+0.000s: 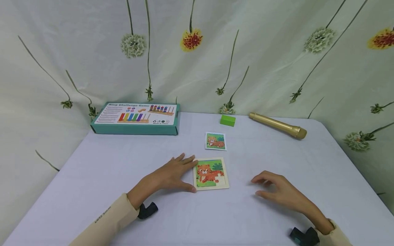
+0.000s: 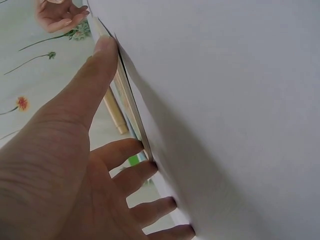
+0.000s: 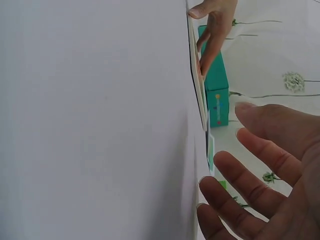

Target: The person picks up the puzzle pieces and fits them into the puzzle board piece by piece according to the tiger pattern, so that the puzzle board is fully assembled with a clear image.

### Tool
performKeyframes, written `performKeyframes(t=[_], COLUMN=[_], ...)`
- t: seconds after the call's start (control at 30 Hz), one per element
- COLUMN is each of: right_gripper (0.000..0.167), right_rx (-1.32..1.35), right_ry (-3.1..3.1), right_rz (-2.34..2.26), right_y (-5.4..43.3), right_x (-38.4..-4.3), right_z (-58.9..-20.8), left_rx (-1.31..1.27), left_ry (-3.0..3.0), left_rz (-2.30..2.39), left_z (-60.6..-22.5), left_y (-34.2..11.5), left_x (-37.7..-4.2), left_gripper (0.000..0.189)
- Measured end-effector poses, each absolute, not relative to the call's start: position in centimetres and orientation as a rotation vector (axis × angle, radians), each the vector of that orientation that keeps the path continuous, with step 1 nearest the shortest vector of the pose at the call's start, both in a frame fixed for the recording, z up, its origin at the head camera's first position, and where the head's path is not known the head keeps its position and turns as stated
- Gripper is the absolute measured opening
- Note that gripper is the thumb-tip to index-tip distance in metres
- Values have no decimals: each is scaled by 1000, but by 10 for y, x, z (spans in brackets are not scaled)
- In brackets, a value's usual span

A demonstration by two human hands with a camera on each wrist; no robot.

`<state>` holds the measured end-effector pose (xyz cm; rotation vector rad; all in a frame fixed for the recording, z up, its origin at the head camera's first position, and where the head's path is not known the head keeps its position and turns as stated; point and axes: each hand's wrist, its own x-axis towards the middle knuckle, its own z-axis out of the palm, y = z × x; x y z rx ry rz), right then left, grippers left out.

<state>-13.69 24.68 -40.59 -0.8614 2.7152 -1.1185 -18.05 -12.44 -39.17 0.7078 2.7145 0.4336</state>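
Note:
A square wooden jigsaw puzzle (image 1: 210, 172) with a tiger picture lies flat on the white-covered table. Its lower right corner shows bare pale wood in a piece's outline. My left hand (image 1: 176, 173) is spread at the puzzle's left side, thumb near the bottom corner and fingertips by the upper corner. From the left wrist, thumb and index finger touch the puzzle's edge (image 2: 131, 102). To the right of the puzzle and apart from it, my right hand (image 1: 278, 191) hovers with loosely bent fingers and nothing in it. Behind the puzzle lies a small matching tiger card (image 1: 215, 141).
A teal game box (image 1: 135, 129) lies at the back left. Along the back edge are a green block (image 1: 227, 120) and a gold microphone-shaped stick (image 1: 277, 125). A flower-printed cloth (image 1: 271, 51) hangs behind the table (image 1: 246, 218).

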Motion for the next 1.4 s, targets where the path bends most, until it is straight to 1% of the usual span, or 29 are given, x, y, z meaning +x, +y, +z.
performKeyframes(t=[0.3, 0.43, 0.8, 1.07, 1.2, 1.3, 1.4], right_gripper=[27, 28, 29, 28, 33, 38, 39], right_rx=[-943, -935, -803, -610, -473, -405, -383], right_ry=[2793, 2828, 2892, 2975, 2972, 2956, 2953], right_rz=[-1115, -1100, -1085, -990, -894, -804, -745], right_y=[271, 283, 313, 329, 331, 332, 330], right_x=[-126, -119, -105, -92, -85, -82, -81], right_z=[-407, -408, -409, -412, -412, -411, -410], left_rx=[698, 701, 702, 702, 701, 700, 695], left_ry=[2714, 2713, 2714, 2717, 2714, 2710, 2709], left_rz=[442, 436, 429, 431, 433, 436, 433], left_z=[-392, -392, -392, -391, -390, -390, -389], left_y=[-125, -125, -125, -124, -124, -124, -124], left_x=[-180, -180, -180, -180, -179, -179, -179], left_gripper=[94, 94, 94, 94, 94, 94, 94])
